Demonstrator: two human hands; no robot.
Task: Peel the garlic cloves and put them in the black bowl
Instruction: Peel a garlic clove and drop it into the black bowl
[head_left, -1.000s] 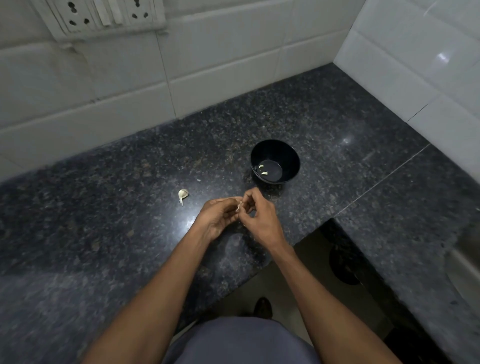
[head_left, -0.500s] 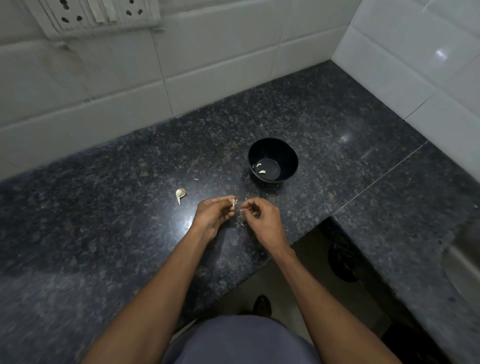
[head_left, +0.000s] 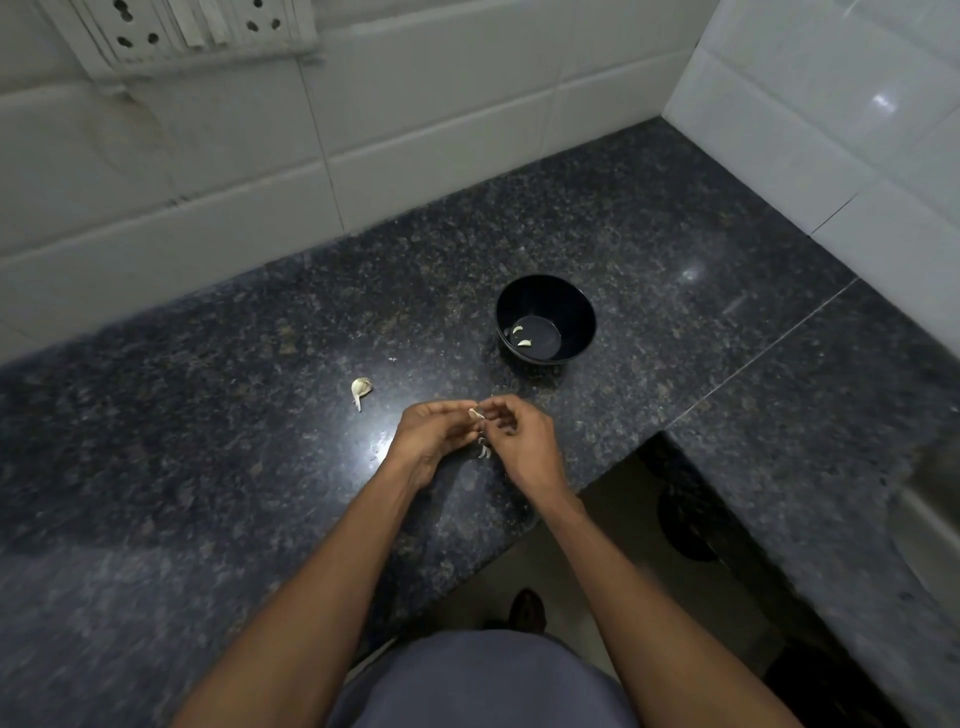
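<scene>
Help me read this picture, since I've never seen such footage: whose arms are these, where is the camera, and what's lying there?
No machine here: the arms belong to a person wearing a camera on the head, so you look forward and down at their own hands. They stand at a dark counter in a tiled corner. The left hand pinches a small garlic clove, and the right hand picks at it, apparently pulling skin off. Pale bits of skin show just below the fingers. Another clove, unpeeled, lies on the counter to the left. Behind the hands stands a black bowl with two peeled cloves in it.
</scene>
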